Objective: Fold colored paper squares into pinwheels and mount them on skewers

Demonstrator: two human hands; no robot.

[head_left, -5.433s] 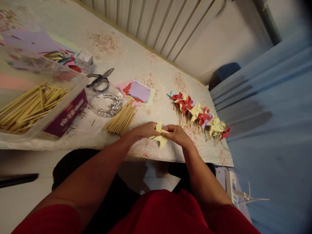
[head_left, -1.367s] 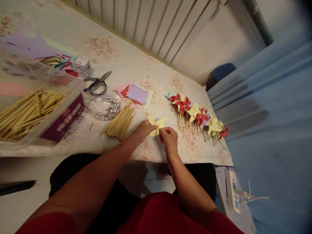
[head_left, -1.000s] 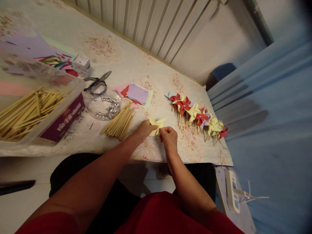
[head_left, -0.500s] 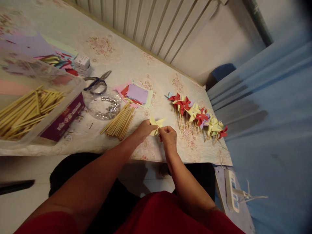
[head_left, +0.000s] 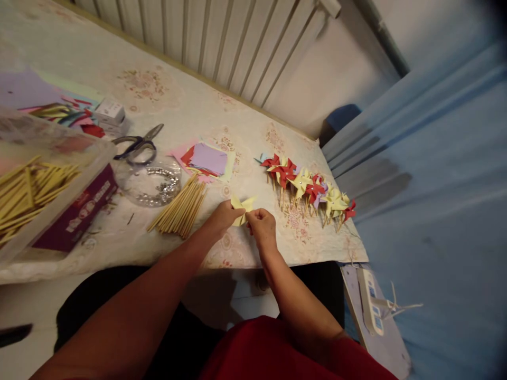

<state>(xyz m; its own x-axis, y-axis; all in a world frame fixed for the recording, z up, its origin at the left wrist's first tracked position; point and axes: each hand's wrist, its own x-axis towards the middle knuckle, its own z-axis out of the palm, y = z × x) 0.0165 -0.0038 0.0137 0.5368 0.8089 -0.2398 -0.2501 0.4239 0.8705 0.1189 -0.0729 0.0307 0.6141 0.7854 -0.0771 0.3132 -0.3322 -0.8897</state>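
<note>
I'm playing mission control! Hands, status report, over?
Left fingers holding yellow paper pinwheel. Right fingers pinched up against it, exact grip hidden. Wooden sticks nearby, left of the hands, not touching them.

The top (head_left: 257, 351) is red and short-sleeved; the legwear (head_left: 186, 343) black; the hands (head_left: 263, 227) bare.

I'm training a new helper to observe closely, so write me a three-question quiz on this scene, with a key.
1. What colour is the folded paper in the left hand?
A) Red
B) Yellow
C) Purple

2. True or false: the scissors lie nearer the mounted pinwheels than the plastic box of sticks.

3. Fill in: the shiny metal pieces lie in a clear, round ____.

Key
1. B.
2. False; the scissors lie close to the plastic box, far from the mounted pinwheels.
3. Dish.
</note>
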